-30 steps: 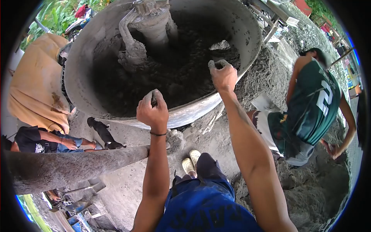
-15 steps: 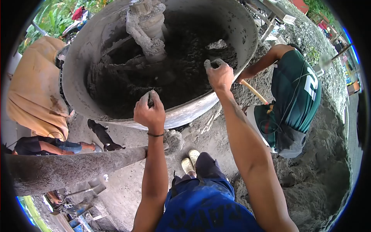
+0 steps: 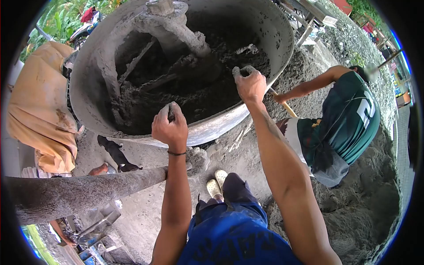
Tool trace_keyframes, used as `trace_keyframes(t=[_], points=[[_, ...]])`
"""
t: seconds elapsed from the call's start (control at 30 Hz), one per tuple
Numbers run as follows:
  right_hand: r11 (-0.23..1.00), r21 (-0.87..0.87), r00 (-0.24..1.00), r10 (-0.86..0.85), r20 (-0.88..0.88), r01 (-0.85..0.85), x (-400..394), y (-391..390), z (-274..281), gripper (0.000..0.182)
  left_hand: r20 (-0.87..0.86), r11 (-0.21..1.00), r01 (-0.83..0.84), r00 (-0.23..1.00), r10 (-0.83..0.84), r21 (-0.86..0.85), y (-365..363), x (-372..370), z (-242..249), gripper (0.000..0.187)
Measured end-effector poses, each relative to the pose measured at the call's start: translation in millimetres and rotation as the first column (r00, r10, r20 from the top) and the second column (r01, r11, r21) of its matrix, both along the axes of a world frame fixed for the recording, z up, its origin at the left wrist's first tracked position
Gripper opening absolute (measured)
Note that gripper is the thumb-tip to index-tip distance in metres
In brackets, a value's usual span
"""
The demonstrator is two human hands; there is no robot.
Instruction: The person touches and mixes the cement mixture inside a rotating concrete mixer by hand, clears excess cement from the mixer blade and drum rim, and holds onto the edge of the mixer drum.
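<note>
A large round grey mixer drum (image 3: 269, 26) holds dark wet mortar (image 3: 198, 88) and a mortar-caked mixing arm (image 3: 168, 27). Above its near rim is my left hand (image 3: 171, 128), fingers curled and coated in grey, thumb and fingertips close together. My right hand (image 3: 250, 84) is over the drum's right side, its greyed fingers and thumb curled toward each other. Nothing I can make out shows between the fingers of either hand.
A co-worker in a green shirt (image 3: 353, 115) bends at the right, holding a wooden handle (image 3: 289, 109). A thick grey pole (image 3: 88, 194) crosses the lower left, near a black dog (image 3: 115, 153). An orange cover (image 3: 42, 106) stands left of the drum.
The mixing arms have turned inside the drum. The co-worker in green has shifted right and lower. Another person at the left has moved mostly behind the pole and cover. My hands have barely moved.
</note>
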State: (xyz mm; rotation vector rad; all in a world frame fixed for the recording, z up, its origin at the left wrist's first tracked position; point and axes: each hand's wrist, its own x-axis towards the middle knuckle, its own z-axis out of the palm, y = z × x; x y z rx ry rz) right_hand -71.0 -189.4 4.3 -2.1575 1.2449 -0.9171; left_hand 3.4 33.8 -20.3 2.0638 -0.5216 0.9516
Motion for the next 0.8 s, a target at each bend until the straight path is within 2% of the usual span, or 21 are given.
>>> trace_keyframes(t=[0.8], points=[[1.000, -0.011, 1.000, 0.010, 0.018, -0.010, -1.0, -0.2, 0.2, 0.037, -0.061, 1.000, -0.001, 0.998, 0.001, 0.003, -0.4, -1.5, -2.0, 0.010]])
